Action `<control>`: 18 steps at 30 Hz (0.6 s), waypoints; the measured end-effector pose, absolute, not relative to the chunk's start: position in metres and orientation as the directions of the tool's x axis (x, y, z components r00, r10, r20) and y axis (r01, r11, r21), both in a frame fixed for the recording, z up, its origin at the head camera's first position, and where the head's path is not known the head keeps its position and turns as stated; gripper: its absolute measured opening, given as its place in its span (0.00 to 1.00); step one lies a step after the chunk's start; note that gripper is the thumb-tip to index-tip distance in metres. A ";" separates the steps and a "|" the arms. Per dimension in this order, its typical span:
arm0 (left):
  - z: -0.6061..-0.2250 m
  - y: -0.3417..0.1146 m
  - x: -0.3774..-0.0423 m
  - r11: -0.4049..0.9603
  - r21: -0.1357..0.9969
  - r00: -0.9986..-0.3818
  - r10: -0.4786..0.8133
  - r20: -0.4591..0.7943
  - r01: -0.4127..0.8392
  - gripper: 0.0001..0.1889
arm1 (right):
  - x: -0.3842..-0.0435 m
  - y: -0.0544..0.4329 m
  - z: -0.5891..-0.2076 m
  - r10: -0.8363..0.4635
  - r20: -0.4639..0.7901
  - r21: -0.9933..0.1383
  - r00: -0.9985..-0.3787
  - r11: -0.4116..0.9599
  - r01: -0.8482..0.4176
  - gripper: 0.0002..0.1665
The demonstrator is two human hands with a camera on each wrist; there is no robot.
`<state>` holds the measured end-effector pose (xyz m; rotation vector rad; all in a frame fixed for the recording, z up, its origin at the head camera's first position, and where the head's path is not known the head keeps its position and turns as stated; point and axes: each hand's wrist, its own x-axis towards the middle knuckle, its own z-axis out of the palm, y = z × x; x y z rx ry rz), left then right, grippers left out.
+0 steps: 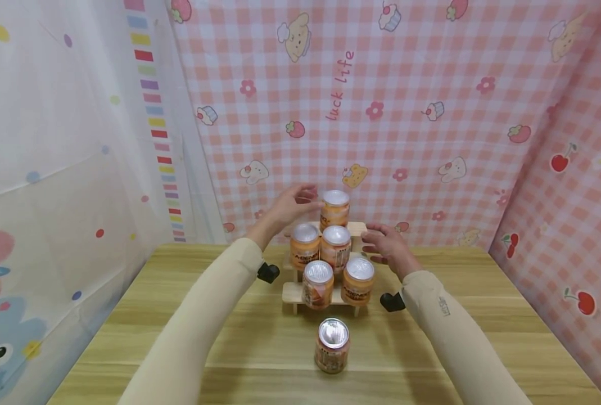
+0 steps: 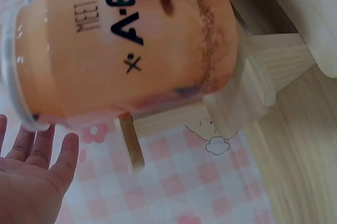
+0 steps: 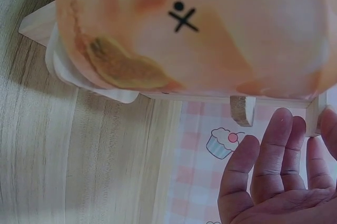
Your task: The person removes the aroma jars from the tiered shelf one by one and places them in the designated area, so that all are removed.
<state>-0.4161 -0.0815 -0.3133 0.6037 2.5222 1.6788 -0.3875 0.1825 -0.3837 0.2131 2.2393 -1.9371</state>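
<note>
A small stepped wooden rack [image 1: 292,292] carries several orange cans with silver lids: one can [image 1: 335,214] on the top step, two on the middle, two on the bottom. My left hand [image 1: 291,207] is beside the top can at its left, fingers loosely extended and holding nothing. On the other side, my right hand [image 1: 388,246] hovers by the rack's right end with relaxed, spread fingers. A large orange can [image 2: 131,50] fills the left wrist view above the fingers. Another orange can [image 3: 210,39] lies across the top of the right wrist view.
A further can [image 1: 332,349] stands upright on the wooden table [image 1: 249,360], in front of the rack. Close behind the rack hangs a pink checked cloth [image 1: 406,140], and a white dotted curtain [image 1: 77,140] closes off the left side.
</note>
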 end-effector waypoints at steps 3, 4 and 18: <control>-0.312 -0.076 -0.418 0.341 0.902 -0.924 0.357 0.138 0.266 0.40 | -0.389 0.183 -0.384 -0.003 -0.223 -0.964 -0.975 0.147 0.221 0.32; -0.312 -0.075 -0.419 0.349 0.900 -0.924 0.360 0.128 0.260 0.40 | -0.389 0.184 -0.384 -0.001 -0.223 -0.964 -0.975 0.152 0.221 0.32; -0.318 -0.058 -0.433 0.408 0.868 -0.909 0.403 0.109 0.285 0.36 | -0.390 0.182 -0.384 0.009 -0.234 -0.957 -0.972 0.171 0.232 0.31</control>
